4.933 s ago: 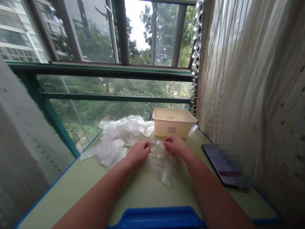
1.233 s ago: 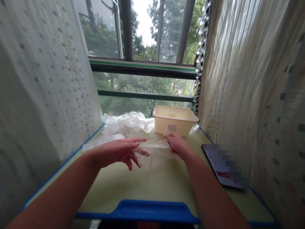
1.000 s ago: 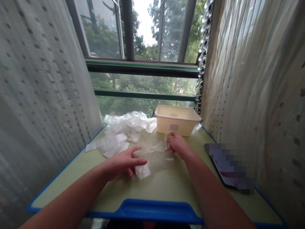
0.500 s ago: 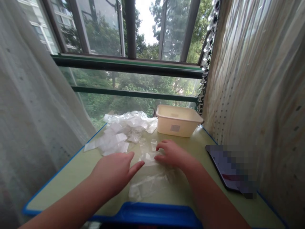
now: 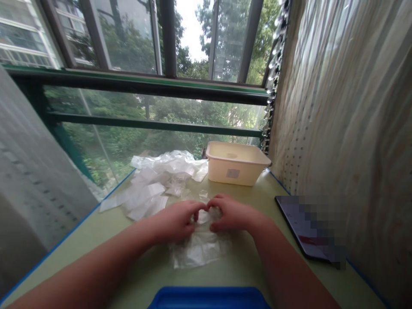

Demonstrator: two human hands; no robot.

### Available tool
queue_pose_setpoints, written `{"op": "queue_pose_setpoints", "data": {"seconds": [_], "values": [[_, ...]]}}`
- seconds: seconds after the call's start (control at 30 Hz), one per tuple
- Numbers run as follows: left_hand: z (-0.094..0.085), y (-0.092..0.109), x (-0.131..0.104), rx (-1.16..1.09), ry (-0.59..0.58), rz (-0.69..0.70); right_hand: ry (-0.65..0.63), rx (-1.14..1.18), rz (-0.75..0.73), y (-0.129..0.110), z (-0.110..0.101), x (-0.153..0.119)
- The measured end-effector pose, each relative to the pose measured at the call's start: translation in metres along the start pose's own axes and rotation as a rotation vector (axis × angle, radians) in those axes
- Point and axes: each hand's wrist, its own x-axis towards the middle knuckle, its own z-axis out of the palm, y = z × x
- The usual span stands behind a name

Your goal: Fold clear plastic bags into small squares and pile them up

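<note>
A clear plastic bag (image 5: 196, 254) lies crinkled on the table in front of me, its near part spread flat. My left hand (image 5: 175, 221) has its fingers curled down on the bag's far part. From the other side, my right hand (image 5: 231, 214) bends its fingers and thumb round the same part, with plastic showing between them. The fingertips of both hands nearly meet. Just beyond them, a small bit of the clear plastic sticks out. My fingers partly hide where each hand grips the bag.
Beyond my left hand is a pile of white and clear plastic bags (image 5: 170, 165). A cream plastic tub (image 5: 236, 167) stands at the table's far right. A phone (image 5: 296, 227), partly blurred out, lies along the right edge. The blue tray (image 5: 209, 296) is at the near edge.
My left hand has moved right and its spread fingers have curled onto the plastic bag. The right hand has shifted slightly and closed in. The view has turned a little.
</note>
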Motion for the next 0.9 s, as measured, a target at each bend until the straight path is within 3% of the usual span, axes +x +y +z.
{"op": "queue_pose_setpoints", "data": {"seconds": [0.07,0.13,0.27,0.33,0.4,0.47,0.63,0.7,0.9], "values": [[-0.005,-0.004,-0.003,-0.027,0.036,-0.002,-0.033,0.007,0.035,0.000,-0.001,-0.001],[-0.015,-0.008,-0.008,-0.140,-0.023,-0.003,-0.080,0.010,0.083,0.000,-0.004,-0.003],[-0.036,-0.016,-0.020,-0.307,-0.372,-0.132,-0.150,0.018,0.137,0.001,-0.009,-0.009],[-0.044,-0.019,-0.025,-0.353,-0.467,-0.228,-0.153,0.040,0.166,0.002,-0.009,-0.010],[-0.047,-0.020,-0.028,-0.307,-0.392,-0.227,-0.130,0.060,0.201,0.001,-0.008,-0.009],[-0.045,-0.018,-0.027,-0.203,-0.232,-0.142,-0.070,0.057,0.187,-0.003,-0.006,-0.008],[-0.024,-0.015,-0.016,-0.061,0.013,0.087,0.082,0.002,-0.048,-0.021,-0.001,-0.005],[-0.016,-0.017,-0.012,-0.003,0.039,0.134,0.088,-0.022,-0.088,-0.025,0.001,-0.004],[-0.009,-0.024,-0.008,0.030,-0.050,0.135,0.011,-0.034,-0.064,-0.022,0.009,0.003]]}}
